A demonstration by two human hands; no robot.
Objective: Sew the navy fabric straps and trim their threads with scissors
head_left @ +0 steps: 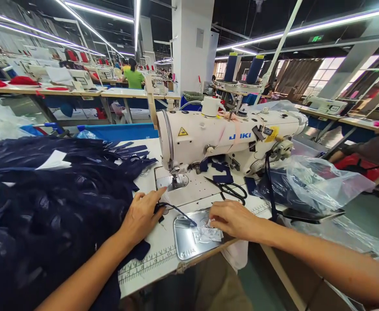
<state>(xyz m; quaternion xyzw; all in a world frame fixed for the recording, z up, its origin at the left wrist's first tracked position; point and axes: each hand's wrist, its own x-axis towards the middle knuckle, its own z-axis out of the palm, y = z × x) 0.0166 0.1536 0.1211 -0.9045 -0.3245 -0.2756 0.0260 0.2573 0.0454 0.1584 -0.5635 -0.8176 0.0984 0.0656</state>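
My left hand (144,214) is closed on a dark navy strip (179,211) just in front of the needle and presser foot (175,180) of a white sewing machine (202,131). The strip's free end reaches a shiny metal plate (189,248) at the table's front edge. My right hand (230,218) pinches at small white printed labels (210,233) lying on that plate. Black scissors (231,190) rest behind my right hand, beside navy fabric scraps (223,177).
A large heap of navy garments (56,207) covers the left side. Clear plastic bags (325,181) with navy cloth lie at the right. Two navy thread cones (231,67) stand behind the machine. Part of another person's arm (354,149) shows at the far right.
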